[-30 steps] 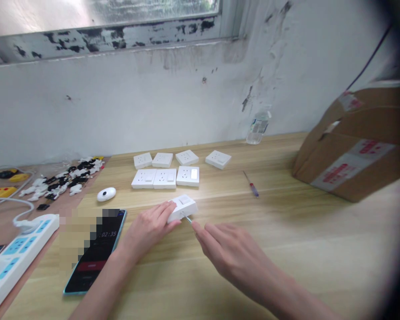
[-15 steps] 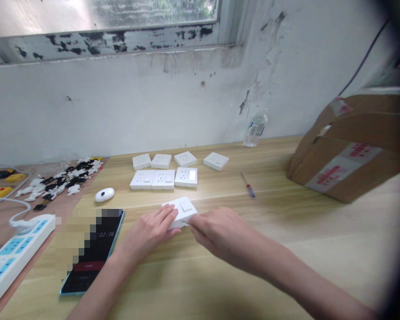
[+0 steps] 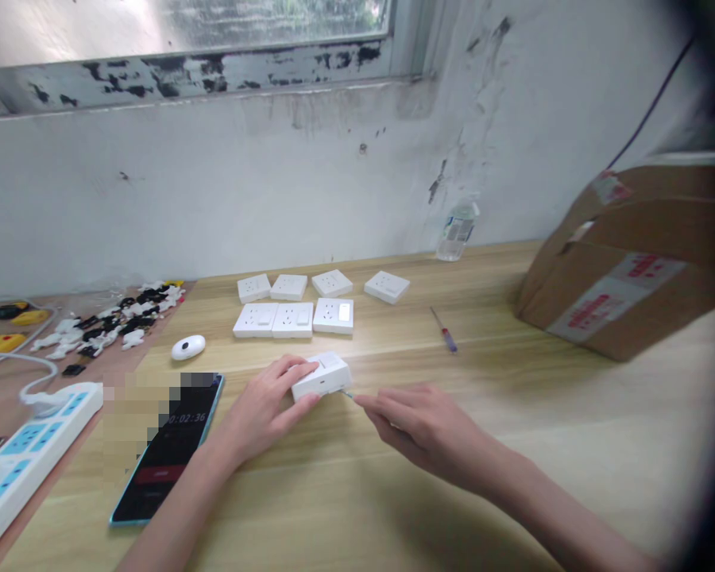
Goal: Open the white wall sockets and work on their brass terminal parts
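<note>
A white wall socket (image 3: 326,376) with a rocker switch is tilted up on the wooden table. My left hand (image 3: 272,401) grips it from the left, fingers over its top and thumb along the near side. A small slot shows in that near side. My right hand (image 3: 414,417) is closed, just right of the socket, around a thin-shafted tool (image 3: 348,394) like a small screwdriver. Its shaft points at the socket's lower right edge; whether they touch I cannot tell, and its handle is hidden in my fingers.
Several white wall sockets (image 3: 291,319) lie in two rows behind my hands. A screwdriver (image 3: 444,330) rests to the right, near a cardboard box (image 3: 608,278) and plastic bottle (image 3: 457,230). At left are a phone (image 3: 179,453), white oval device (image 3: 188,348), power strip (image 3: 41,437) and loose parts (image 3: 104,322).
My right hand has drawn back to the right, and the tool's shaft now shows beside the socket. The socket has tipped up, with my left thumb now along its near side.
</note>
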A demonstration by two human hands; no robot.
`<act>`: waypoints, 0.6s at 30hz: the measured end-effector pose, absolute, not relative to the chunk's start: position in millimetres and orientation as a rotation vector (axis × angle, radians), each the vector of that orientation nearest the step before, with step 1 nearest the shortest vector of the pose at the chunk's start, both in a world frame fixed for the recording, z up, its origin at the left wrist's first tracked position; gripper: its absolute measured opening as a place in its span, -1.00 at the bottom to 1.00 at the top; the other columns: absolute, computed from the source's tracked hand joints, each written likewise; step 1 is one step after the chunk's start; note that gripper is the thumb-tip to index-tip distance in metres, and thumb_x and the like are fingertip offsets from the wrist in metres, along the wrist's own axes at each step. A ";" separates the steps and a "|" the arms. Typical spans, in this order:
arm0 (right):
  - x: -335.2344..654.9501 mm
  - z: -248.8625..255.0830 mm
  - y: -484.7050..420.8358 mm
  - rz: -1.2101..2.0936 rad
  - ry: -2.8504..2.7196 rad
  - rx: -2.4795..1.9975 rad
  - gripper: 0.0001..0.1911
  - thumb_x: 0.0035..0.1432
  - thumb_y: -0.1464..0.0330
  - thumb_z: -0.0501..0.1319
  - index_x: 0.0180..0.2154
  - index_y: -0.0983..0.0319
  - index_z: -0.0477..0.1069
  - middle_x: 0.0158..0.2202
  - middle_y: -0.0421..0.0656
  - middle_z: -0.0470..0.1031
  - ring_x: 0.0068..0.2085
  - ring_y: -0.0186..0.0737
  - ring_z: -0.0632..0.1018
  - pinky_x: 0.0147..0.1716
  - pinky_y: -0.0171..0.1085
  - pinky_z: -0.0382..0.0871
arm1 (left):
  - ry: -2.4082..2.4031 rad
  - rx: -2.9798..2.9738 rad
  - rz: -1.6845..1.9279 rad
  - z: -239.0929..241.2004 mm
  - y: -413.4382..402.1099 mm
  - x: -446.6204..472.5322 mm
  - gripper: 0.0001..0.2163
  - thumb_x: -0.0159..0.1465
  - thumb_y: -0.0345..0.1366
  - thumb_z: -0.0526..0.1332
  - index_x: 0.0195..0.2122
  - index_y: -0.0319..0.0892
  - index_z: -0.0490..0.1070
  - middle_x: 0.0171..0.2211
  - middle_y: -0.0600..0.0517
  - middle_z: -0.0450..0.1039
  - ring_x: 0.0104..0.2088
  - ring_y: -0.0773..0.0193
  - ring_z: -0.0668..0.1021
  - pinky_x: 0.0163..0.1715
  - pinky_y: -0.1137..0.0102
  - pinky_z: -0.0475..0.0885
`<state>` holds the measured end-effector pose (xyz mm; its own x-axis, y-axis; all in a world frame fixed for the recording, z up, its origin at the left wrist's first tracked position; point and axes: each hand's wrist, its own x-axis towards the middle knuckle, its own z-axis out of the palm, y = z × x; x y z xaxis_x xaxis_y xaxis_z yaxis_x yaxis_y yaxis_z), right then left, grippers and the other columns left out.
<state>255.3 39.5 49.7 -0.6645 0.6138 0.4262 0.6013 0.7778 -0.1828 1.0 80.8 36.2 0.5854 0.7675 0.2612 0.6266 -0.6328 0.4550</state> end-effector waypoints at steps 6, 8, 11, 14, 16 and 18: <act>252.9 46.4 36.6 -0.084 -2.430 -0.867 -0.76 0.25 0.53 0.00 -0.15 0.27 0.39 -0.58 -0.27 0.36 -0.57 -0.42 0.34 -0.54 -0.37 0.12 | 1.128 2.523 0.650 36.5 79.9 1.5 -0.66 0.35 -0.17 0.05 0.13 -0.06 0.26 0.03 -0.08 0.34 -0.01 0.13 0.45 -0.01 0.22 0.38; 252.5 47.6 36.3 -0.086 -2.428 -0.874 -0.76 0.25 0.53 0.00 -0.15 0.28 0.39 -0.57 -0.27 0.36 -0.57 -0.42 0.34 -0.55 -0.37 0.12 | 1.142 2.549 0.645 35.8 80.5 0.9 -0.65 0.34 -0.16 0.06 0.14 -0.05 0.26 0.03 -0.08 0.34 -0.01 0.12 0.45 -0.02 0.21 0.39; 251.3 46.9 37.5 -0.095 -2.456 -0.882 -0.76 0.25 0.53 -0.01 -0.15 0.28 0.39 -0.58 -0.28 0.35 -0.58 -0.42 0.33 -0.57 -0.36 0.10 | 1.183 2.595 0.640 34.1 82.1 -1.7 -0.64 0.33 -0.16 0.07 0.15 -0.05 0.27 0.02 -0.08 0.35 -0.01 0.11 0.46 -0.03 0.21 0.40; 249.9 43.6 39.0 -0.178 -2.493 -0.851 -0.75 0.24 0.54 -0.01 -0.13 0.29 0.39 -0.57 -0.27 0.36 -0.57 -0.41 0.35 -0.56 -0.35 0.10 | 1.185 2.621 0.661 33.1 83.0 -4.0 -0.63 0.33 -0.16 0.08 0.14 -0.04 0.27 0.01 -0.08 0.36 -0.03 0.10 0.47 -0.06 0.20 0.40; 248.9 41.2 39.7 -0.261 -2.527 -0.835 -0.74 0.25 0.54 -0.02 -0.09 0.32 0.36 -0.54 -0.24 0.39 -0.55 -0.39 0.36 -0.55 -0.34 0.12 | 1.166 2.615 0.671 33.6 82.6 -4.0 -0.64 0.33 -0.16 0.08 0.14 -0.04 0.28 0.01 -0.08 0.37 -0.04 0.11 0.47 -0.06 0.21 0.41; 247.0 38.9 40.2 -0.319 -2.560 -0.835 -0.72 0.27 0.53 -0.03 -0.04 0.35 0.33 -0.49 -0.19 0.43 -0.52 -0.36 0.38 -0.53 -0.33 0.15 | 1.142 2.608 0.672 34.8 81.5 -2.7 -0.64 0.33 -0.16 0.08 0.14 -0.04 0.28 0.00 -0.07 0.37 -0.03 0.12 0.47 -0.06 0.21 0.40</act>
